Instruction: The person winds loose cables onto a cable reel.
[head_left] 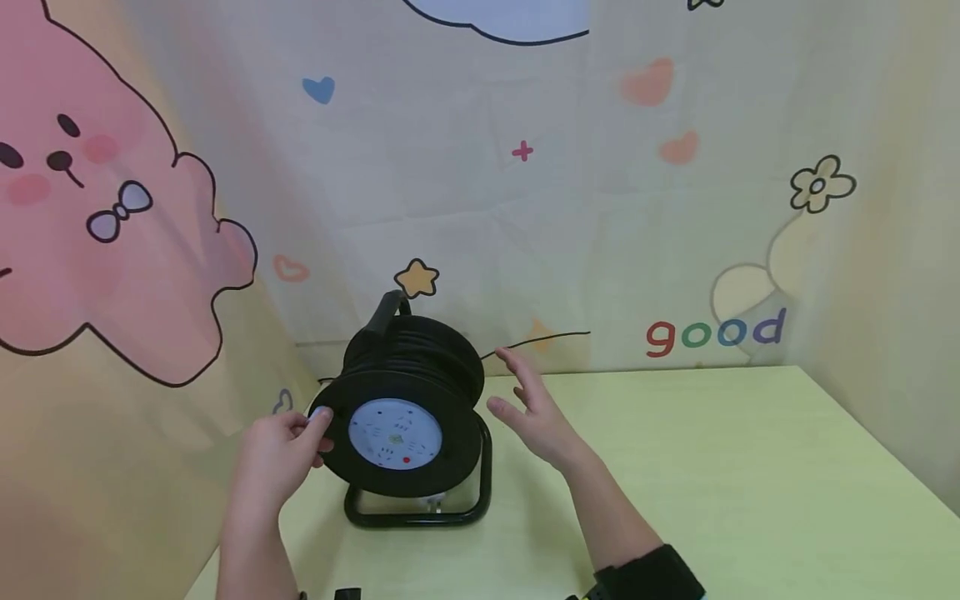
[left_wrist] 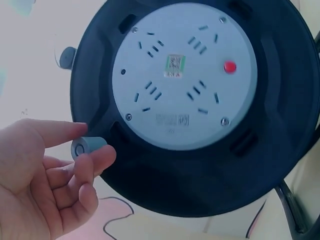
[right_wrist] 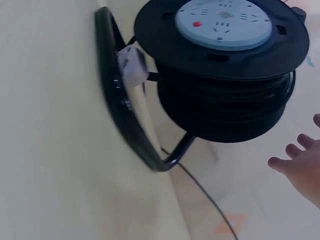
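A black cable reel [head_left: 395, 392] stands upright on its black tubular frame [head_left: 417, 520], with dark cable [head_left: 423, 333] wound behind the front disc. Its pale grey socket panel [left_wrist: 185, 90] has several slots and a red button [left_wrist: 229, 67]. At the disc's left edge my left hand [head_left: 283, 450] pinches a small grey knob [left_wrist: 92, 145] between thumb and fingers. My right hand [head_left: 540, 417] hovers just right of the reel, fingers apart and holding nothing; only part of it enters the right wrist view.
The reel sits on a pale green table [head_left: 675, 467] near its back edge, close to a printed curtain [head_left: 450, 167]. A white plug [right_wrist: 132, 66] rests at the frame's base. A thin dark cord [right_wrist: 207, 192] runs behind the reel.
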